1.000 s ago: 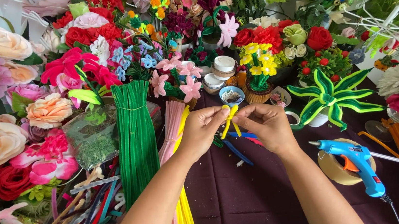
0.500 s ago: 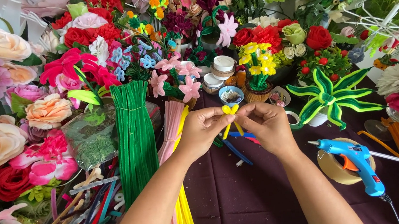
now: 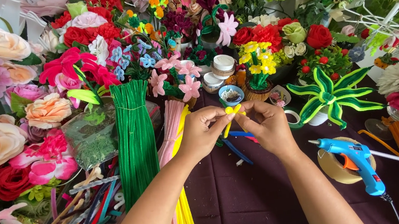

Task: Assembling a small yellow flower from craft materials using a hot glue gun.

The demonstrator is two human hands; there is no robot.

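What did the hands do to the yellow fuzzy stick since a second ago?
The left hand and right hand bent the yellow stick: a second ago it was a plain slanted piece, now small loops like a bow sit at its top. Both hands kept pinching it and barely moved. The glue gun, the green bundle and the flowers stayed put.

Small yellow fuzzy chenille-stem flower [image 3: 231, 111]: soft, matt pile. Tall green bundle of chenille stems [image 3: 134, 133]: velvety. Blue plastic glue gun [image 3: 355, 158]: smooth, slightly glossy. Counter [image 3: 246, 195] under dark maroon cloth, matt.
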